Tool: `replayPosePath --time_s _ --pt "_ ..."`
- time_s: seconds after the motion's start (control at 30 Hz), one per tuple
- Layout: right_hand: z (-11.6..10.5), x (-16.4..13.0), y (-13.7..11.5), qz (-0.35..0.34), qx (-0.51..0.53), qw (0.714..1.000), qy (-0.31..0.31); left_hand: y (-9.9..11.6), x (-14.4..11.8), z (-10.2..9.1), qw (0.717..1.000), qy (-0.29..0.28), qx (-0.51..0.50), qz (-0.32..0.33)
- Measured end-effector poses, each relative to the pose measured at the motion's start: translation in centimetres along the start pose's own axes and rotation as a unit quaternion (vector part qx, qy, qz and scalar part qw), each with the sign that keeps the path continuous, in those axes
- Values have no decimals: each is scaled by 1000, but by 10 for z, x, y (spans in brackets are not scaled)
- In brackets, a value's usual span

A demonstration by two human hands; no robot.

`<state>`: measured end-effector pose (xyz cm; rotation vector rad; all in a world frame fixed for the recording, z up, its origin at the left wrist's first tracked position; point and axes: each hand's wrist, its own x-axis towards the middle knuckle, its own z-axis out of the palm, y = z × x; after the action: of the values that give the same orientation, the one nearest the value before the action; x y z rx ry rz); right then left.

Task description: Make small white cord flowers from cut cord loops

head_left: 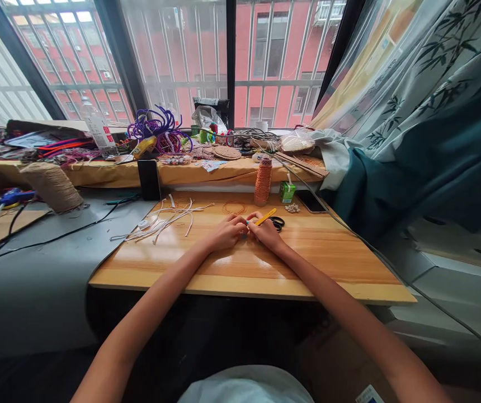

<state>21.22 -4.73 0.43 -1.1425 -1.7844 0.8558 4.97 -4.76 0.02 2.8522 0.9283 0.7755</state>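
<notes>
Both hands meet over the middle of the wooden board. My right hand point(266, 230) is closed around a slim yellow-handled tool point(266, 216), which points up and to the right. My left hand point(229, 232) is pinched closed, its fingertips against those of the right. A tiny blue bit point(248, 223) shows between the fingertips; what else they hold is hidden. Black-handled scissors point(278, 224) lie just beyond my right hand, partly covered by it. A loose loop of thin orange cord point(234, 207) rests behind my left hand.
White cords point(167, 219) spread over the board's left side. At its back stand a cone of orange cord point(263, 182) and a small green box point(287, 191), with a dark phone point(311, 201) nearby. A grey cable point(341, 221) crosses the right side. The cluttered windowsill holds purple stems point(156, 131).
</notes>
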Motion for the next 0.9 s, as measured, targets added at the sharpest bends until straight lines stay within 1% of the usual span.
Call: replayPosePath --time_s 0.13,0.23,0.3,0.37,0.43,0.5,0.6,0.77,0.9 --pt "3 1 2 -28 -11 999 13 1 1 3 1000 -7 -20 -14" --pt "4 3 5 -36 -13 999 18 2 1 2 998 -3 -45 -34" --pt "3 2 6 -37 -9 999 15 1 0 0 996 12 -65 -60" --pt "1 1 5 -39 1 999 3 0 0 -4 991 34 -87 -97" --pt "0 -1 3 -45 12 999 -11 -2 1 -6 984 44 -113 -132" --pt "0 -3 -1 -52 23 998 -15 -2 2 -8 976 34 -146 -159" --pt "0 -4 -4 -60 37 998 3 -3 3 -8 961 21 -197 -193" --pt "0 0 -1 -69 68 995 35 -7 4 -6 926 48 -281 -249" --pt "-3 4 3 -64 104 991 60 -9 4 -5 897 74 -336 -276"
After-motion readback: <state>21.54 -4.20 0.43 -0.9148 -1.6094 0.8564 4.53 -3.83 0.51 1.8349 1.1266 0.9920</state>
